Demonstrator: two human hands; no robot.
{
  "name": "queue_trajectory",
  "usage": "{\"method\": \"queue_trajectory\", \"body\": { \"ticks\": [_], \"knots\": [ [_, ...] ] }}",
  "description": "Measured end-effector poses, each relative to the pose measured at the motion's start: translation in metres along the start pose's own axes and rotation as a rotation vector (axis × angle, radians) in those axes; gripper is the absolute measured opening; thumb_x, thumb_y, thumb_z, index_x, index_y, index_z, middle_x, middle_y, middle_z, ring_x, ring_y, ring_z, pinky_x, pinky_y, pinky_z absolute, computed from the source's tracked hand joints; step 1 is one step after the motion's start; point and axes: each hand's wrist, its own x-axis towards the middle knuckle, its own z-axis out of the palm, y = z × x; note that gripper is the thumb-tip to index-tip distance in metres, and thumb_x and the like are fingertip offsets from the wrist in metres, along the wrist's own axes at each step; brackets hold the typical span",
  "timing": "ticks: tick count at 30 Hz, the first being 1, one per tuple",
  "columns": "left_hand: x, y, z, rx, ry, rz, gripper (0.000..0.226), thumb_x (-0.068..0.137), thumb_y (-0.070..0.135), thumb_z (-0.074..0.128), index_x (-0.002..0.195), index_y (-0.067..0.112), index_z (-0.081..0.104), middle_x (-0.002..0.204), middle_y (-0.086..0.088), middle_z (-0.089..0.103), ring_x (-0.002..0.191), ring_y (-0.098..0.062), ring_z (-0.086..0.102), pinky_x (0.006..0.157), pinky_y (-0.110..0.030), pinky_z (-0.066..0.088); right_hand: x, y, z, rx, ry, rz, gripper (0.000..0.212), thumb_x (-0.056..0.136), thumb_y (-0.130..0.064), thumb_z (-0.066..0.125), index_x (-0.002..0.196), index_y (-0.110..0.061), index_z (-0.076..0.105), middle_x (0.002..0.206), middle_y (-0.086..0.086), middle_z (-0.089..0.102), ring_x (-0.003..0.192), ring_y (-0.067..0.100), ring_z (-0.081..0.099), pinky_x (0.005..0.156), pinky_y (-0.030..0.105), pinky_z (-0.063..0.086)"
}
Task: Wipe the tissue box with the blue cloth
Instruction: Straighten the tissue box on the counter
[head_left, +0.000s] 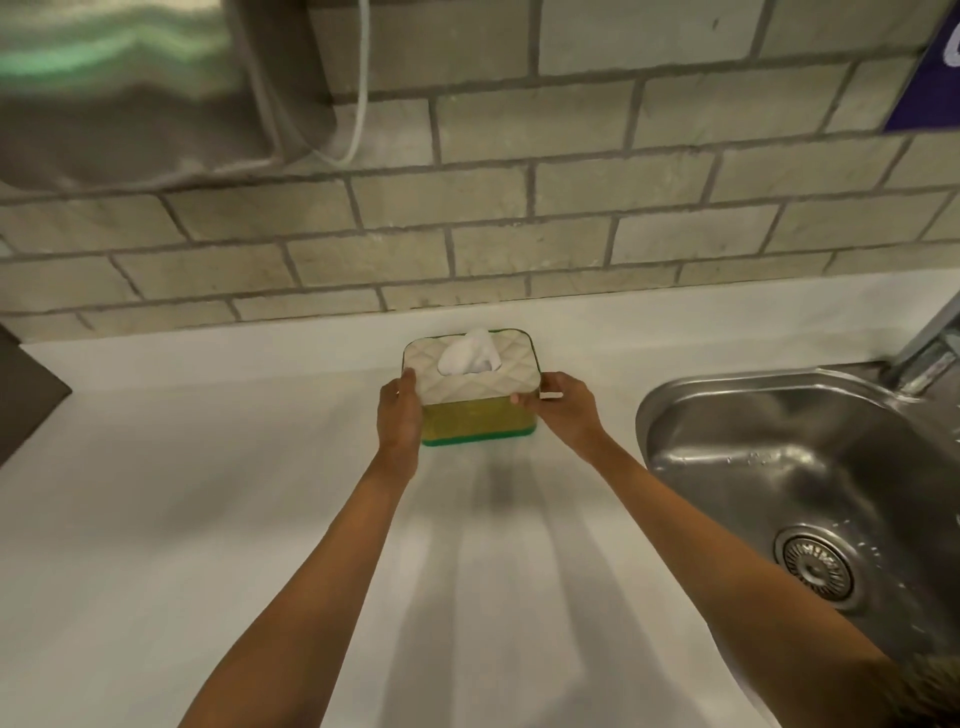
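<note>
Blue cloth was nowhere in view, so by my reading the wiping had either not begun or was already over; the frame could not settle which. The tissue box (470, 387) sat on the white counter (208, 519) near the tiled wall (519, 208), with the left hand (399, 413) and the right hand (563, 408) pressed against its two ends, fingers curled closed around the sides and holding nothing else. A white tissue (472, 353) stuck up from the slot in the quilted lid, while the steel sink (800, 483) to the right held only a few water drops around its drain.
</note>
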Motion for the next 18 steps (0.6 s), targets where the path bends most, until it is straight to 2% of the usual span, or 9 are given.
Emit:
{"method": "queue_trajectory", "body": {
  "ticks": [7,11,14,16,18],
  "knots": [
    [0.033,0.0,0.009,0.008,0.041,0.003,0.047,0.097,0.036,0.032,0.13,0.007,0.049,0.131,-0.017,0.055,0.117,-0.031,0.053,0.085,-0.031,0.041,0.027,-0.004,0.005,-0.019,0.012,0.007,0.053,0.073,-0.033,0.075,0.117,-0.009,0.06,0.118,0.007,0.065,0.088,0.014,0.057,0.075,0.025,0.044],
    [0.04,-0.003,0.012,0.005,0.05,0.021,0.045,0.097,0.036,0.034,0.129,0.007,0.048,0.129,-0.017,0.054,0.101,-0.026,0.051,0.083,-0.032,0.04,0.032,-0.004,0.006,0.001,0.021,0.005,0.053,0.073,-0.034,0.075,0.118,-0.01,0.06,0.118,0.006,0.066,0.087,0.014,0.058,0.074,0.023,0.043],
    [0.042,-0.004,0.012,-0.009,0.061,0.023,0.043,0.097,0.036,0.035,0.129,0.01,0.046,0.129,-0.015,0.053,0.098,-0.023,0.048,0.081,-0.031,0.037,0.032,-0.003,0.007,0.022,0.028,0.008,0.053,0.072,-0.033,0.076,0.118,-0.01,0.06,0.119,0.006,0.066,0.087,0.013,0.058,0.074,0.022,0.042],
    [0.043,-0.004,0.012,-0.007,0.06,0.024,0.043,0.097,0.036,0.035,0.13,0.01,0.045,0.129,-0.014,0.052,0.099,-0.022,0.047,0.081,-0.03,0.037,0.031,-0.004,0.008,0.015,0.03,0.005,0.053,0.073,-0.033,0.076,0.118,-0.01,0.06,0.118,0.006,0.066,0.086,0.012,0.056,0.07,0.019,0.042],
    [0.044,-0.003,0.011,0.0,0.055,0.026,0.043,0.097,0.036,0.034,0.13,0.01,0.045,0.13,-0.015,0.052,0.099,-0.022,0.047,0.082,-0.031,0.037,0.031,-0.004,0.008,0.008,0.03,-0.001,0.053,0.073,-0.033,0.075,0.118,-0.01,0.06,0.118,0.006,0.066,0.085,0.012,0.056,0.061,0.014,0.04]
  ]
}}
